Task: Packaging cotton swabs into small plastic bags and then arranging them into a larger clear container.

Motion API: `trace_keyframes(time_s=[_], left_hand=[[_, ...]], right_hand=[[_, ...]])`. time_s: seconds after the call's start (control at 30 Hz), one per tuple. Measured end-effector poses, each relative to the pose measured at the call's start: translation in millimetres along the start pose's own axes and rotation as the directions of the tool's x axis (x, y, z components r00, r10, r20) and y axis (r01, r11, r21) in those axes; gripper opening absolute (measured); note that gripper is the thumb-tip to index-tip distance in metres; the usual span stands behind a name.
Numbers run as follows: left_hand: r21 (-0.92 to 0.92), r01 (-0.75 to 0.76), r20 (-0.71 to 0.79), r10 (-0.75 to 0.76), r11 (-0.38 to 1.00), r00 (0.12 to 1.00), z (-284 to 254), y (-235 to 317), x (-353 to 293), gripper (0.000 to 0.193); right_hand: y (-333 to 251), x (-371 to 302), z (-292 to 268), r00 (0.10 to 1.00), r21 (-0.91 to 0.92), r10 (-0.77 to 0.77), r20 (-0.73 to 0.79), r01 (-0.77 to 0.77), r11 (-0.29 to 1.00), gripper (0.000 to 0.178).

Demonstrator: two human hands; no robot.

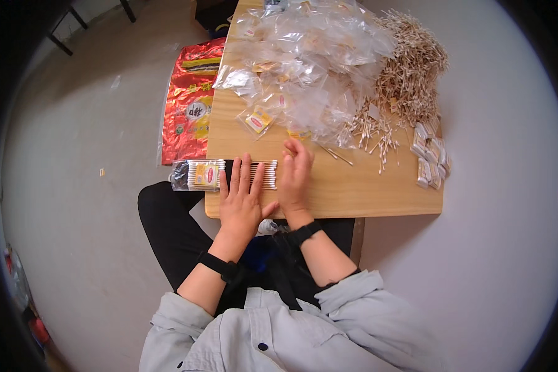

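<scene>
1. The person sits at a small wooden table (pixel 378 192) in the middle of the frame.
2. The left hand (pixel 240 198) lies flat with its fingers spread wide. It presses down on a row of cotton swabs (pixel 261 175) near the lower left edge of the table. It grips nothing.
3. The right hand (pixel 296 173) stands on its side just right of the row, fingers straight and close together, touching the ends of the swabs. It holds nothing either.
4. It looks like the step is squaring the swabs into a neat, even bunch.
5. A filled packet of swabs (pixel 198 174) lies to the left, hanging over the table's edge.
6. Next, the bunch probably needs a bag. Empty clear bags (pixel 304 56) are piled at the top of the frame, and loose swabs (pixel 409 68) sit at the upper right.
7. Small packed bundles (pixel 429 155) rest by the right edge.
</scene>
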State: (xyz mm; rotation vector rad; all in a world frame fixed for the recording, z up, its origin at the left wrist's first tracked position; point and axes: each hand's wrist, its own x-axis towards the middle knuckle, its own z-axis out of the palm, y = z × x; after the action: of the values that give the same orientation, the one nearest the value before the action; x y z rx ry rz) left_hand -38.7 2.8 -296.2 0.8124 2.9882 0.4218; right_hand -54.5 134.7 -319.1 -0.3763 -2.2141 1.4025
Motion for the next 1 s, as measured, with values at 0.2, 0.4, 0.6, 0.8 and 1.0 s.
trace_keyframes(time_s=[0.2,0.4,0.6,0.8,1.0], left_hand=[[-0.015,-0.007,-0.033,0.006,1.000,0.999,7,-1,0,0.089],[-0.072,-0.018,-0.038,0.015,0.997,0.999,8,-2,0,0.088],[-0.052,-0.021,-0.043,0.018,0.998,0.999,8,-2,-1,0.097],[-0.049,-0.009,0.003,0.009,0.999,1.000,4,0,1,0.098],[-0.059,-0.002,0.000,0.002,0.998,1.000,4,0,0,0.098]], right_hand=[[-12,-14,7,0.945,0.542,0.304,0.120,-0.319,0.777,0.045],[-11,-14,10,0.943,0.528,0.310,0.122,-0.326,0.784,0.047],[-8,-1,0,0.942,0.420,0.334,0.023,-0.313,0.852,0.035],[-12,27,-21,0.964,-0.307,0.133,0.228,-0.058,0.950,0.042],[-10,36,-24,0.960,-0.391,0.053,0.275,0.062,0.918,0.042]])
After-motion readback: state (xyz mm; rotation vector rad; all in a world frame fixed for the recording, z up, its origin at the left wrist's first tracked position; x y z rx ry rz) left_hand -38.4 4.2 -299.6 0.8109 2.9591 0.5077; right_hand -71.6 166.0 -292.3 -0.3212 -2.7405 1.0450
